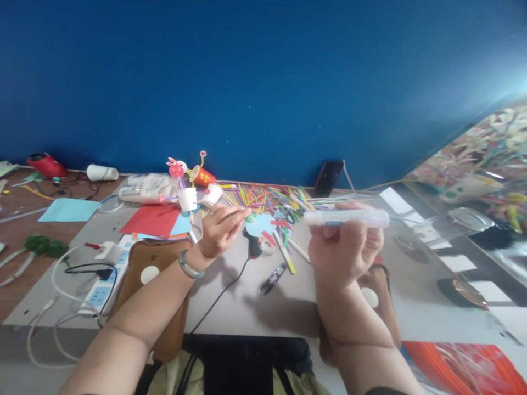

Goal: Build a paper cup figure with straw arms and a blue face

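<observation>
My left hand (221, 229), with a bracelet at the wrist, is raised over the table. Its thumb and fingertips are pinched together at a small green piece (250, 218), too small to name. My right hand (346, 247) grips a translucent white tube (349, 218), held level and blurred. Between the hands lie a light-blue paper disc (260, 225), red paper strips (269, 237) and a yellow-green stick (284, 252). Nearer to me are thread snips (272, 278) and a dark corded tool (253, 247), partly hidden behind the disc.
Colourful sticks (263, 198) are heaped by the blue wall. Paper cups (187, 198) with cut-out figures, red paper (150, 220) and a power strip (101, 288) stand left. A phone (328, 178) leans at the back. Clear glasses (471, 218) lie right.
</observation>
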The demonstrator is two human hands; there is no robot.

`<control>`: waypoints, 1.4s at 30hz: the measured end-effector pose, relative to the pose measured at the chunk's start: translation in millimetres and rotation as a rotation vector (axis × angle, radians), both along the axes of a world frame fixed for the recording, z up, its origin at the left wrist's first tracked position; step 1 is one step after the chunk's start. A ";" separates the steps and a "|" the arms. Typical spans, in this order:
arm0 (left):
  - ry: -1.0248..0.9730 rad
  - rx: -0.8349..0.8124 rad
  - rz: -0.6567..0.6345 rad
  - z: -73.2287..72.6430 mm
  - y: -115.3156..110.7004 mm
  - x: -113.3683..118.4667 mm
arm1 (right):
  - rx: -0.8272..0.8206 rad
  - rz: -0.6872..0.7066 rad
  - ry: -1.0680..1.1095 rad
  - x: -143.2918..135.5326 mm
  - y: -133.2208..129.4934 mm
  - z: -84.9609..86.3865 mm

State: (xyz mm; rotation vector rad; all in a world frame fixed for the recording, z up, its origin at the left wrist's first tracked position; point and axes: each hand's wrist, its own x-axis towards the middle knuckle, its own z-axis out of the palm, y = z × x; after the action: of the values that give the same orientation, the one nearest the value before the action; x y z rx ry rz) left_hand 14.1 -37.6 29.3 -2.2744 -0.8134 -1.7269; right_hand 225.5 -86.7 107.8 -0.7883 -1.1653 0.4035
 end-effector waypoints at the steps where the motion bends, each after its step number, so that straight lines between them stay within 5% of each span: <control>1: 0.003 -0.002 0.001 -0.5 0.1 0.0 | 0.034 -0.001 0.010 -2.0 -0.2 0.8; 14: -0.016 -0.094 -0.050 1.7 -3.6 4.7 | 0.110 0.004 -0.169 -19.6 17.5 -29.3; 19: -0.303 -0.411 -0.113 2.6 -0.7 14.1 | 0.137 -0.054 -0.242 -14.6 26.0 -36.0; 24: -0.613 -0.832 -0.358 1.2 4.9 20.8 | 0.238 -0.129 -0.481 -11.5 29.3 -39.5; 28: -0.689 -1.006 -0.519 -2.9 7.1 23.1 | 0.312 -0.140 -0.697 -13.7 28.9 -40.4; 42: -0.720 -0.996 -0.548 -0.7 -3.4 26.5 | 0.338 -0.112 -0.825 -18.4 36.1 -53.5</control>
State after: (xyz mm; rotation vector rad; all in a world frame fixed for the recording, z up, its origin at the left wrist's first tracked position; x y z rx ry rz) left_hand 40.6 -41.0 28.6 -2.5509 -1.5706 -3.0038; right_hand 207.1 -50.6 54.3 -0.7292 -1.8801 -0.2507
